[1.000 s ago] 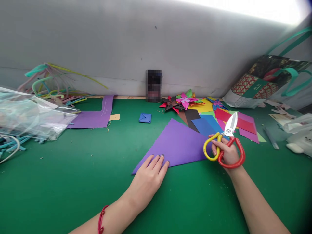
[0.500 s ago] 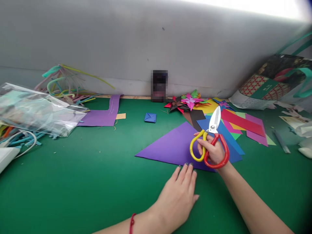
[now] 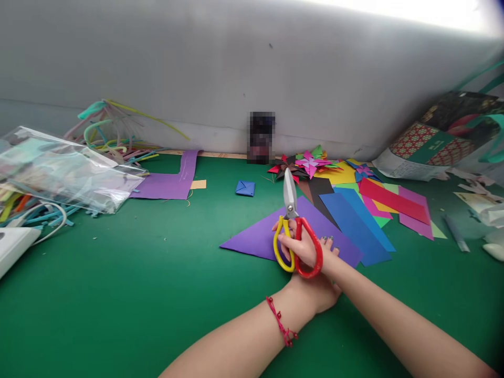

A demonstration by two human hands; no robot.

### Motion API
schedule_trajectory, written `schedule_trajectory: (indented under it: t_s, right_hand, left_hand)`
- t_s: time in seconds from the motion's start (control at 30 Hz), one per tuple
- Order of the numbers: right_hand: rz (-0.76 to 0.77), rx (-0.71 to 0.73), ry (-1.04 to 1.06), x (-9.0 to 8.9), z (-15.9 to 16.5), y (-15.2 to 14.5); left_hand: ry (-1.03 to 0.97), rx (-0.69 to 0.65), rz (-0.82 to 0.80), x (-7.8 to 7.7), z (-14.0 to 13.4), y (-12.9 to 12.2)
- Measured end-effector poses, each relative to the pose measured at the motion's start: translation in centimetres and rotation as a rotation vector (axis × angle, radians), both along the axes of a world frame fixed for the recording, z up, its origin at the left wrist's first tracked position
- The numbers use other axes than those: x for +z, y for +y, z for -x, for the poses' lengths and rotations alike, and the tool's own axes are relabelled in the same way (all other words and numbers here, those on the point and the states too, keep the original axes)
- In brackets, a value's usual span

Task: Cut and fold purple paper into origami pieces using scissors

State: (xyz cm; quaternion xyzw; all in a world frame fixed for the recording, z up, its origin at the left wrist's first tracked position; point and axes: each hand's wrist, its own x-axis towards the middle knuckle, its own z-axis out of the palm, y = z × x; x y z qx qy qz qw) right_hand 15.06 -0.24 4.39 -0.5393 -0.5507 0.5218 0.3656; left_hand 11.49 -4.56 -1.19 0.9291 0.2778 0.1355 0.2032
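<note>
A folded purple paper triangle (image 3: 252, 236) lies on the green table. My right hand (image 3: 307, 251) grips a pair of scissors (image 3: 290, 197) with one yellow and one red handle, blades closed and pointing away from me. It hovers across my left hand (image 3: 315, 291), which rests at the triangle's near edge. My left fingertips show just right of the scissors, stretched out on the purple paper; the rest of those fingers are hidden behind my right hand. Blue paper strips (image 3: 354, 223) lie against the triangle's right side.
Folded paper stars (image 3: 311, 163) and coloured sheets (image 3: 397, 202) lie at the back right, near a patterned bag (image 3: 425, 142). A small folded blue paper (image 3: 245, 188) sits mid-table. A purple offcut (image 3: 169, 184) and a clear plastic bag (image 3: 79, 173) are at left.
My right hand has moved left with the scissors and now crosses over my left hand. My left hand has slid right along the triangle's near edge.
</note>
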Motion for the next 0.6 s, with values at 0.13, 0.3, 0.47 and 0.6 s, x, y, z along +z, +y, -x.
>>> schedule_trajectory:
  t_s: [0.13, 0.3, 0.47, 0.6]
  right_hand:
    - [0.057, 0.085, 0.047, -1.3, 0.2, 0.3]
    - [0.022, 0.126, 0.096, -1.8, 1.3, 0.7]
    - [0.014, 0.162, 0.099, -1.8, 3.3, 1.5]
    - [0.049, 0.161, 0.08, -1.7, 4.5, 2.1]
  left_hand:
    - [0.026, -0.036, 0.033, 0.5, 0.5, 0.0]
    - [0.071, -0.073, 0.05, 1.4, 0.6, 0.5]
    - [0.05, -0.089, 0.05, 1.6, 0.9, 0.6]
    - [0.021, -0.096, 0.039, 1.6, 1.2, 0.6]
